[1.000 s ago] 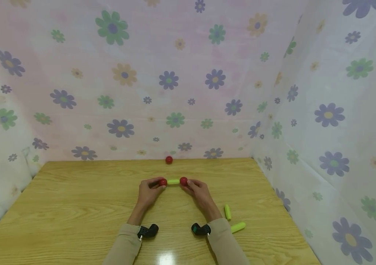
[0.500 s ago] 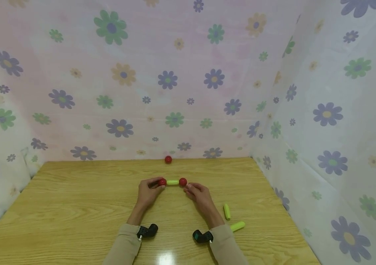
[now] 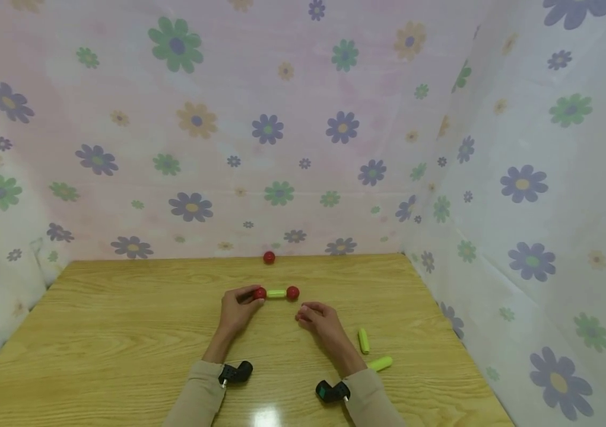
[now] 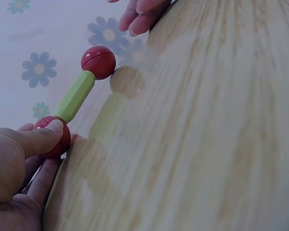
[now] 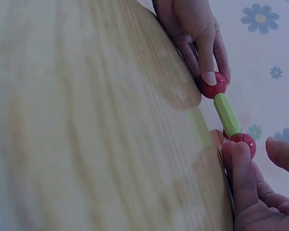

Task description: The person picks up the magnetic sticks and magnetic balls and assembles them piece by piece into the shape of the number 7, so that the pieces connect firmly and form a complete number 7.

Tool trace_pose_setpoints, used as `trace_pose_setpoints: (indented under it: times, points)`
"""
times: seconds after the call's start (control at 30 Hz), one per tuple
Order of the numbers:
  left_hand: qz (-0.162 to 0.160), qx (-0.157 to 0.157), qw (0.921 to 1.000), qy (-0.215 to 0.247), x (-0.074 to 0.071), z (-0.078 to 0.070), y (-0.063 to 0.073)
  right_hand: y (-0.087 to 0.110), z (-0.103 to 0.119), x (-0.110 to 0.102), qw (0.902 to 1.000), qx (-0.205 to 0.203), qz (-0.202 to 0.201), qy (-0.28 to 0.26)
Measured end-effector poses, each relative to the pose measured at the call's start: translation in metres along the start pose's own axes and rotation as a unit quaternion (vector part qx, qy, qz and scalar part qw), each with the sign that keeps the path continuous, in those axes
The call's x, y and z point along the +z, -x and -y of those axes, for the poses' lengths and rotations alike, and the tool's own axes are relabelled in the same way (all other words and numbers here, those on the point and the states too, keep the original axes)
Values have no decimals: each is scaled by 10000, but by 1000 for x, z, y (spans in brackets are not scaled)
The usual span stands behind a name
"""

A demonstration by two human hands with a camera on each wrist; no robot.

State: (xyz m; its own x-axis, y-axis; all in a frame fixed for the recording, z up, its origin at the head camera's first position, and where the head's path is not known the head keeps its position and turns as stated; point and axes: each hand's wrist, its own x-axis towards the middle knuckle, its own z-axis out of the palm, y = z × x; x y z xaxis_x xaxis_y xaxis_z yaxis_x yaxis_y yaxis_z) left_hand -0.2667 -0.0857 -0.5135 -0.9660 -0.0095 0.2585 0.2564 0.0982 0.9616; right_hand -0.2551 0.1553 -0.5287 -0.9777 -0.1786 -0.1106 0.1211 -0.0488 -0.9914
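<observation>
On the left, the left hand point(image 3: 235, 312) pinches the left red ball point(image 3: 260, 293) between thumb and fingers. The ball sits on one end of a short green stick point(image 3: 276, 293), and the right red ball point(image 3: 292, 293) sits on the other end. So that part looks done: one stick with a ball at each end, lying on the worktop point(image 3: 121, 332). Behind it, at the back edge, is a loose red ball point(image 3: 269, 257), not joined to anything. Next comes the right hand point(image 3: 322, 325). It holds nothing; its thumb and fingers are apart, near the right ball. Farther right lie a loose green stick point(image 3: 364, 341) and a second loose stick point(image 3: 380, 364), partly hidden by the sleeve point(image 3: 369, 394). These three loose bits seem left to do.
</observation>
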Motion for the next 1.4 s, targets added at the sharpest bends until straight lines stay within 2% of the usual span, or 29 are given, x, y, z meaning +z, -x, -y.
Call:
trace_pose_setpoints:
  times: [0.2, 0.5, 0.67, 0.87, 1.0, 1.1, 1.23, 1.4]
  points:
    - [31, -50, 10000, -31, -1, 1, -1, 11, 2, -2, 9991, 57, 219, 360]
    - [-135, -40, 9999, -84, 1, 36, -11, 27, 3, -5, 9963, 177, 689, 481]
    - [-131, -19, 9999, -41, 0, 42, -13, 35, 2, -15, 9933, 386, 1033, 352]
    - [-87, 10, 10000, -1, 1, 39, -14, 51, 6, -36, 9839, 641, 1623, 378]
    - [-85, -121, 9999, -25, 1, 38, -13, 63, 17, -53, 9794, 554, 1904, 388]
    - [-91, -99, 9999, -55, 2, 38, -13, 69, 30, -68, 9794, 367, 1924, 484]
    - [-126, -75, 9999, -75, 3, 39, -14, 74, 45, -93, 9796, 134, 1806, 869]
    - [-137, -149, 9998, -45, 2, 39, -14, 79, 54, -127, 9740, -65, 1816, 1351]
